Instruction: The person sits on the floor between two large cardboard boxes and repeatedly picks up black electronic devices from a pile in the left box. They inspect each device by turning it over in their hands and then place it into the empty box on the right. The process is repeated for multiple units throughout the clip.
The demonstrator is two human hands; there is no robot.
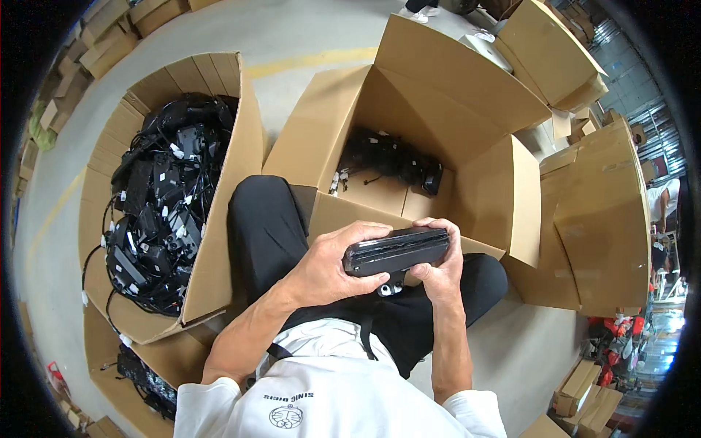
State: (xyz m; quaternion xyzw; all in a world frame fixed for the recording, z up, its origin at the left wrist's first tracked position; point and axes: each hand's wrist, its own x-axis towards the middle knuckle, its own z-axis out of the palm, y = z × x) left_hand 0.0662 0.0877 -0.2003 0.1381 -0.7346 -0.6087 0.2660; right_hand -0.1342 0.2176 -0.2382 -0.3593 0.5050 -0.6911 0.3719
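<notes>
Gripping a glossy black, block-shaped plastic unit (398, 252) just below frame centre, the left hand (327, 264) and right hand (443, 269) curl fingers around its ends, sound holds for something probably stiff and slippery.

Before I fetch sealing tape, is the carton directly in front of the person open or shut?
Open: the cardboard carton has its side flaps spread outward, and black cabled devices show inside.

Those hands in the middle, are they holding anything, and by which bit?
A black, box-shaped thing, by its two ends: the left hand grips its left end, the right hand its right.
</notes>
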